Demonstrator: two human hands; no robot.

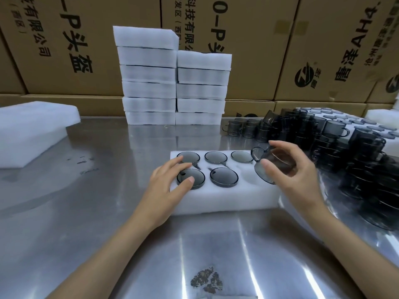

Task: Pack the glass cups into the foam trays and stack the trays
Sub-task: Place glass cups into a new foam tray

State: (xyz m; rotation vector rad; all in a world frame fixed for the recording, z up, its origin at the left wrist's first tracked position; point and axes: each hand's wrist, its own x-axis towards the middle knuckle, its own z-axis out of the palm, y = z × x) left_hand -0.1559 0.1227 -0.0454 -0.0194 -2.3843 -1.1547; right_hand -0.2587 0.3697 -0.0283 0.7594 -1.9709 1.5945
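5 smoked glass cups are seated in the pockets of a white foam tray lying near the middle of the steel worktop, 3 in the far row and 2 in the near row. The pocket at the tray's near right corner holds no cup. A 6th cup is pinched by the right hand just above that pocket, tilted on its side with its handle turned toward the far row; the thumb is pressed on the near rim and the fingers are curled over the far side. The left hand is laid on the tray's left end with its fingers straight and spread, the fingertips resting on the 2 leftmost cups.

2 stacks of foam trays are stood side by side at the far edge of the worktop, the left stack taller than the right. A heap of loose cups is piled along the right edge, with another filled tray behind it. A foam slab is placed at the left edge. Printed cardboard boxes are lined up behind the worktop. A patch of brown crumbs is seen near the front edge.
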